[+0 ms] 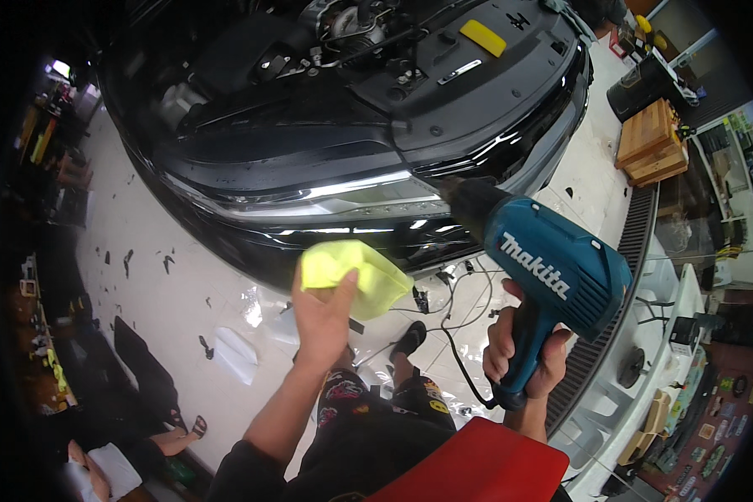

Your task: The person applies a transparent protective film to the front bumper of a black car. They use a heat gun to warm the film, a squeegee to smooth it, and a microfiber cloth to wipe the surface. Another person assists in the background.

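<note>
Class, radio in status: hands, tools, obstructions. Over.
Left hand gripping yellow cloth. Right hand holding teal heat gun, nozzle by headlight. Cord trailing below, clear of headlight.

floor (pixel 125 205): pale, glossy, dark scraps (pixel 128 261) | right: long dark grating (pixel 635 243), wooden box (pixel 644 144)

Teal heat gun (pixel 552 263), nozzle (pixel 468 201) up-left; yellow cloth (pixel 372 286) farther left.

Car (pixel 284 155) stands ahead; cloth (pixel 356 280) sits in left hand (pixel 322 322), before headlight (pixel 326 201); heat gun (pixel 552 259) in right hand (pixel 549 368), nozzle (pixel 471 201) before headlight's right end. Wooden box (pixel 648 142) stands right of car.
</note>
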